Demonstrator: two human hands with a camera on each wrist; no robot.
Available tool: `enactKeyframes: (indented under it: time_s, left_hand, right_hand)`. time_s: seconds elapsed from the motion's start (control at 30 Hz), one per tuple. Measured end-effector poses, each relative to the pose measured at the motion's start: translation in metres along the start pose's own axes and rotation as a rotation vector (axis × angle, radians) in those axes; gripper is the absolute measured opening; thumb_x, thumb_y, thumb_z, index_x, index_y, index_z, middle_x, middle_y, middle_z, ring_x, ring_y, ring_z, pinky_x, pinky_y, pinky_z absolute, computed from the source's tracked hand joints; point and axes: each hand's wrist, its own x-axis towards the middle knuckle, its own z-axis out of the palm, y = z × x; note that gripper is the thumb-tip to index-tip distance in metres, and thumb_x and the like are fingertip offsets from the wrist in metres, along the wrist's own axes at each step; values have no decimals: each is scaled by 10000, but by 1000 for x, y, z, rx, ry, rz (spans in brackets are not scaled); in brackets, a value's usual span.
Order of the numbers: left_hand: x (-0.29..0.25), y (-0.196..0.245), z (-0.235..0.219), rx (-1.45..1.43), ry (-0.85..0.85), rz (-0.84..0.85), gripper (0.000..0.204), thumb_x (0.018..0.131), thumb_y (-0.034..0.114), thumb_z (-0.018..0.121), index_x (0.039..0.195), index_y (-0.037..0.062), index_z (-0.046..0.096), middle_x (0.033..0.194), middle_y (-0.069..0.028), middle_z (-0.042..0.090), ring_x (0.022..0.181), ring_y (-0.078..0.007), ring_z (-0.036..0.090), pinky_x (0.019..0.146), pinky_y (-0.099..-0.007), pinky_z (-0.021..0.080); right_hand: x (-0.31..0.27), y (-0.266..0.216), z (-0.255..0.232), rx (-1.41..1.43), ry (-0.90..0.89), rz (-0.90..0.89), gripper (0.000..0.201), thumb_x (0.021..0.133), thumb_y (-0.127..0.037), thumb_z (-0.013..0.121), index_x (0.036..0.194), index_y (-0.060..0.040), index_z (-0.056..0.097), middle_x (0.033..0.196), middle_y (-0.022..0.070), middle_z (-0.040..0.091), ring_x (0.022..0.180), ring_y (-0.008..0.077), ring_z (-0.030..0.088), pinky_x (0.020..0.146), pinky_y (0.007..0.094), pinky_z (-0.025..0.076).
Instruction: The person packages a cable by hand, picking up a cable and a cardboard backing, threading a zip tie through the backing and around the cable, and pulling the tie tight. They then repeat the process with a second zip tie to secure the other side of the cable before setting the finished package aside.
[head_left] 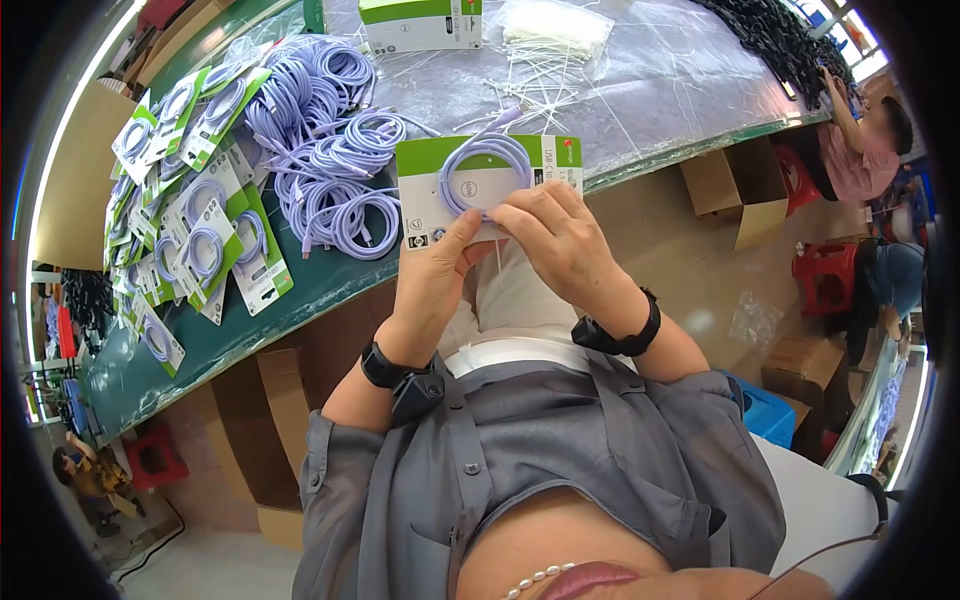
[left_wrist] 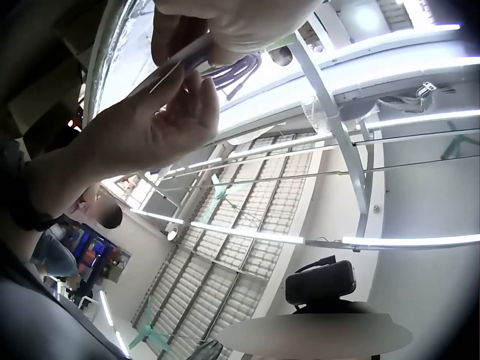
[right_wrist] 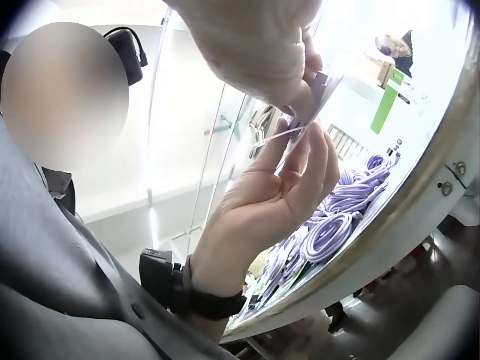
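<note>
A white and green packaging card [head_left: 417,190] with a coiled lavender USB cable [head_left: 447,178] on its face is held up in front of the body. My left hand [head_left: 428,285] grips the card's lower edge, thumb over the front beside the coil. The right hand [head_left: 562,245] pinches at the bottom of the coil with thumb and forefinger, its other fingers over the card's right side. A thin white cable tie [right_wrist: 279,136] sticks out from the card near the fingertips in the right wrist view. The card's back is mostly hidden by the fingers in the head view.
Loose lavender cable coils [head_left: 330,150] lie heaped on the green-edged table [head_left: 650,110], left of the card. Further left are piled carded cables [head_left: 205,245]. Behind are white cable ties [head_left: 545,75] and a green-white box [head_left: 420,25]. An open carton [head_left: 735,180] stands right.
</note>
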Motion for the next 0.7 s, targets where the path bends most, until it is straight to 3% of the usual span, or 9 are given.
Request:
enactKeyframes:
  time_s: [0.17,0.33,0.4,0.43,0.47,0.53,0.57,0.7]
  left_hand:
    - [-1,1,2,-28,36,8,338,897,29,584,1218,43,481,1124,-101,596,981,-200,627,785,-345,566]
    - [-11,-3,15,17,76,109,290,886,6,587,1170,19,530,1089,-84,612,956,-185,630,756,-323,551]
    - [-14,-7,7,657,26,491,214,883,-10,582,1096,1,593,1038,-74,631,915,-180,634,730,-301,530]
    - [-16,-7,7,718,34,622,208,825,-25,642,1033,-13,638,984,-104,645,876,-216,642,723,-294,520]
    - [-13,-3,6,721,25,627,208,825,-25,642,1033,-13,638,984,-104,645,876,-216,642,723,-294,520]
    - [-7,7,7,998,-260,1101,308,742,-4,708,1042,-15,644,985,-143,641,888,-260,645,746,-302,524]
    - [-7,8,8,997,-285,1110,354,684,38,738,1027,-2,658,994,-159,633,900,-287,643,761,-320,530]
    - [-8,19,15,1126,-335,1198,351,672,69,744,1016,58,676,1035,-128,617,926,-276,636,788,-332,537]
  right_hand:
    - [0,1,-3,-30,3,-99,187,713,-106,614,900,-114,618,986,50,560,906,228,548,852,372,451]
    - [-3,6,1,9,211,-110,139,647,-111,654,785,-117,649,928,19,599,883,214,556,862,395,449]
    - [-4,6,3,18,250,-129,152,627,-110,666,779,-111,654,905,15,602,876,220,559,859,400,449]
    - [-5,5,4,33,280,-148,166,607,-110,678,772,-105,659,883,12,606,870,226,562,856,405,450]
    - [-4,3,4,28,288,-150,166,607,-110,678,772,-105,659,883,12,606,870,226,562,856,405,450]
    - [-4,1,5,122,389,-117,178,582,-107,695,756,-90,660,880,17,605,873,226,566,848,419,451]
    - [-5,1,4,111,374,-119,230,581,-121,712,801,-75,664,884,33,604,886,259,566,848,435,449]
    - [-6,0,8,151,392,-38,311,611,-146,730,901,-56,657,953,78,610,938,336,553,858,436,443]
